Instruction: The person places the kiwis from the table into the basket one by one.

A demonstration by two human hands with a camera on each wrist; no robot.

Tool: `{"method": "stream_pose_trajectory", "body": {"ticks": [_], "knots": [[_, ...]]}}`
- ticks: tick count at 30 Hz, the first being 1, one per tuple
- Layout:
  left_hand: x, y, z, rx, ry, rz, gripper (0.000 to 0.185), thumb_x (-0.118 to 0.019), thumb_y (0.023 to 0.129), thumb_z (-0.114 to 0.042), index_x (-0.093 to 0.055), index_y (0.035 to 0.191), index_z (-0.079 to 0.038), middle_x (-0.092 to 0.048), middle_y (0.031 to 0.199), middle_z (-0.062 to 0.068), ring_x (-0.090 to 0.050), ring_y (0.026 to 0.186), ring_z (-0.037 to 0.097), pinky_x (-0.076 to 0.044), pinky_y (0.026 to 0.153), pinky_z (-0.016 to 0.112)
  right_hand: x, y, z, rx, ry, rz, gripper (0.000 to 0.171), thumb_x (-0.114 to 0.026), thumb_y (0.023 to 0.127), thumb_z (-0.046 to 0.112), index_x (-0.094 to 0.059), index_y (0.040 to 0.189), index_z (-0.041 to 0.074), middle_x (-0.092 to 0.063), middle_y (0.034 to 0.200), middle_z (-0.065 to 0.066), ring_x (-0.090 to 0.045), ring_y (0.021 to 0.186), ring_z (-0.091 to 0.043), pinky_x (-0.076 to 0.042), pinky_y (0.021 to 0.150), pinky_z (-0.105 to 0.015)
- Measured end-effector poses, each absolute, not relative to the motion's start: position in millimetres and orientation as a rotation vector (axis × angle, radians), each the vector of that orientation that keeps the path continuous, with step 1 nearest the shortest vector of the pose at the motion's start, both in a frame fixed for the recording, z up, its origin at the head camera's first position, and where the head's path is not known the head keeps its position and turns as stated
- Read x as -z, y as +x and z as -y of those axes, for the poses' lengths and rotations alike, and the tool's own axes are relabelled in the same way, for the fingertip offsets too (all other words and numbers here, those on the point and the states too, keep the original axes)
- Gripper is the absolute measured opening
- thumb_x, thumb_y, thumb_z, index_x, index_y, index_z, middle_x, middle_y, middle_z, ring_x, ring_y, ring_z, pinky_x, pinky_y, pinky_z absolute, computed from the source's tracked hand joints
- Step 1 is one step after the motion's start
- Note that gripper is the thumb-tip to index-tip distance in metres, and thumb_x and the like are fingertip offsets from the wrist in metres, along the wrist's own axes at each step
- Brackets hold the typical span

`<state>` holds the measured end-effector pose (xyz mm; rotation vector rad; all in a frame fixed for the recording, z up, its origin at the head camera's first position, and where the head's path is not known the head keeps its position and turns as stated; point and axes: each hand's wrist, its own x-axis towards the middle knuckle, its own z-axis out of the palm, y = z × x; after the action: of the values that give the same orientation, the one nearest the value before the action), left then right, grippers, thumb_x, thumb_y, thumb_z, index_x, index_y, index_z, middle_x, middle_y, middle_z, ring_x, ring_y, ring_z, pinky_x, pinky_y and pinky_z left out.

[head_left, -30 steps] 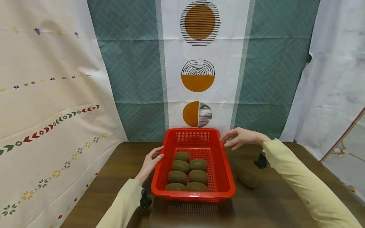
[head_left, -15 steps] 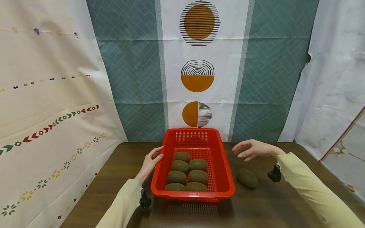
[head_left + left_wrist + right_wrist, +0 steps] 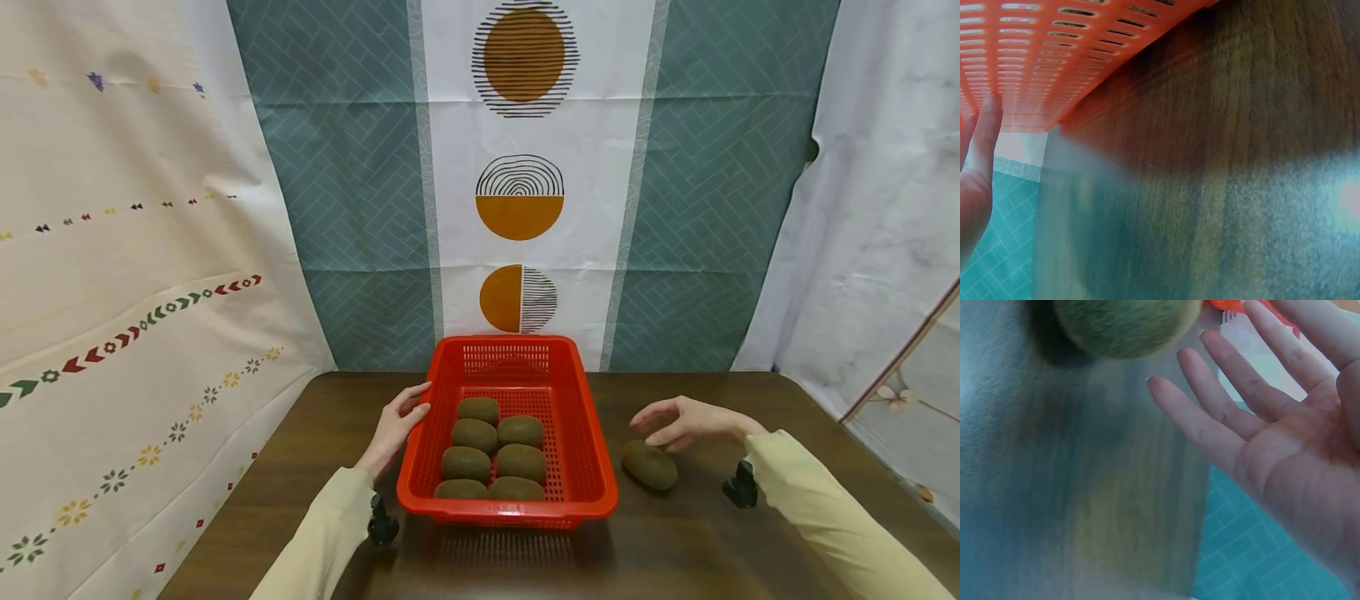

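Observation:
A red plastic basket (image 3: 592, 454) sits on the dark wooden table (image 3: 315, 433) with several brown kiwis (image 3: 495, 454) inside. My left hand (image 3: 397, 425) rests with straight fingers against the basket's left rim (image 3: 1016, 69). One loose kiwi (image 3: 648, 464) lies on the table just right of the basket. My right hand (image 3: 686, 421) hovers open just above and behind that kiwi, not touching it. In the right wrist view the fingers (image 3: 1235, 400) are spread, with the kiwi (image 3: 1122, 325) beyond their tips.
Patterned cloth backdrops hang on the left, behind and on the right of the table. Bare table surface (image 3: 750, 550) lies in front of and to the right of the basket.
My right hand has moved from beside the basket's far right corner down and to the right, lowering toward the loose kiwi. The left hand and the basket have stayed put.

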<state>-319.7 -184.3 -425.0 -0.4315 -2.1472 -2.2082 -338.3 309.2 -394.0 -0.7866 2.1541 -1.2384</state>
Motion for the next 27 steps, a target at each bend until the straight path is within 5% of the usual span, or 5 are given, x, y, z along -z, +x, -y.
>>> {"method": "stream_pose_trajectory", "body": {"ticks": [27], "knots": [[434, -325, 186, 2.173, -0.467, 2.141, 0.043, -0.054, 0.091, -0.013, -0.043, 0.132, -0.004, -0.05, 0.118, 0.026, -0.057, 0.095, 0.039, -0.05, 0.072, 0.043, 413, -329, -307, 1.238, -0.668, -2.092, 0.05, -0.066, 0.082, 0.009, -0.047, 0.127, 0.0, -0.035, 0.132, -0.027, -0.032, 0.117, -0.046, -0.051, 0.066, -0.046]]}}
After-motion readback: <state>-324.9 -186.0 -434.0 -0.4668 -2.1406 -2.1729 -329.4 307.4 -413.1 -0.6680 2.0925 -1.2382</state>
